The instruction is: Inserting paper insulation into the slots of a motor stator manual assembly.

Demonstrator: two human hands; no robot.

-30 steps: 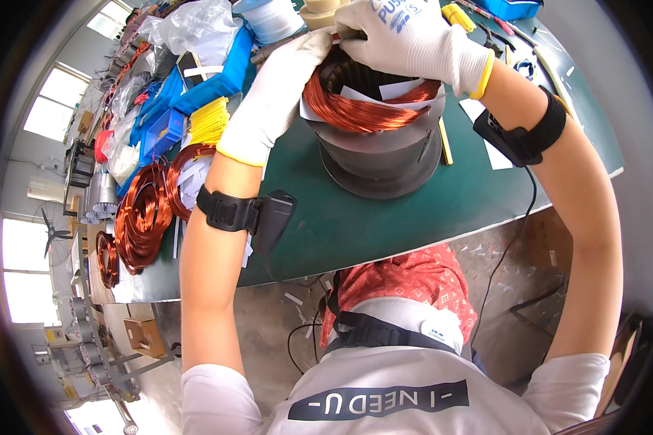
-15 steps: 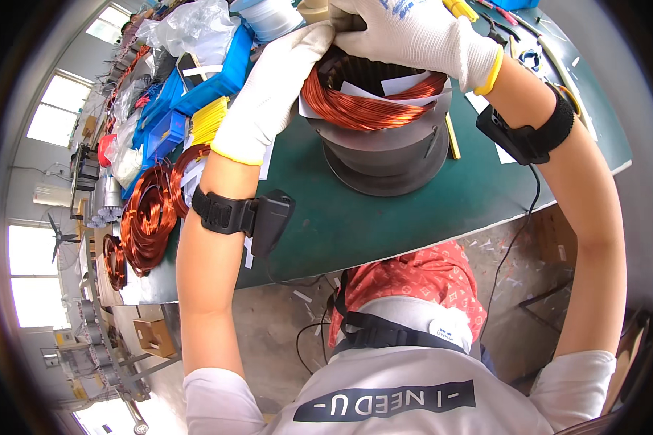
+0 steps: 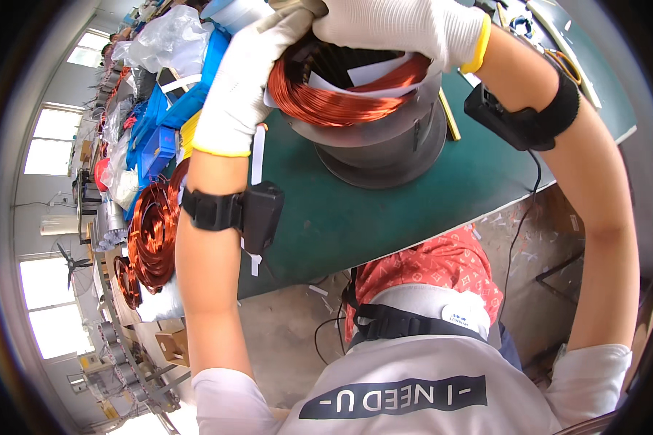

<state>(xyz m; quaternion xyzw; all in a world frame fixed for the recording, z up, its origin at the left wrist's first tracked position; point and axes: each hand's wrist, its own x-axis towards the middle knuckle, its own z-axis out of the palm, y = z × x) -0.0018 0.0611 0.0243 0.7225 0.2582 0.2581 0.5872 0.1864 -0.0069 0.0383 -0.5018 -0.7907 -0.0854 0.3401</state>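
Observation:
A motor stator with a ring of copper wire windings (image 3: 345,105) sits on the green table in front of me, its grey metal body (image 3: 381,156) flaring out at the bottom. White paper-like insulation strips (image 3: 377,71) stick up inside the copper ring. My left hand (image 3: 243,80), in a white knit glove with a yellow cuff, reaches to the ring's far left side with its fingers pressed together. My right hand (image 3: 395,29), gloved alike, bends over the far rim, and its fingertips meet the left ones. What they pinch is hidden by the gloves and the picture's top edge.
Copper wire coils (image 3: 152,235) lie along the table's left side, beside blue bins (image 3: 158,151) and clear plastic bags (image 3: 170,43). A yellow strip (image 3: 450,116) lies right of the stator. A black cable (image 3: 511,246) hangs over the table's front edge.
The view has shifted, so the stator and both hands appear farther left and higher. Both hands stay together at the far left of the copper ring, with the right hand turned slightly.

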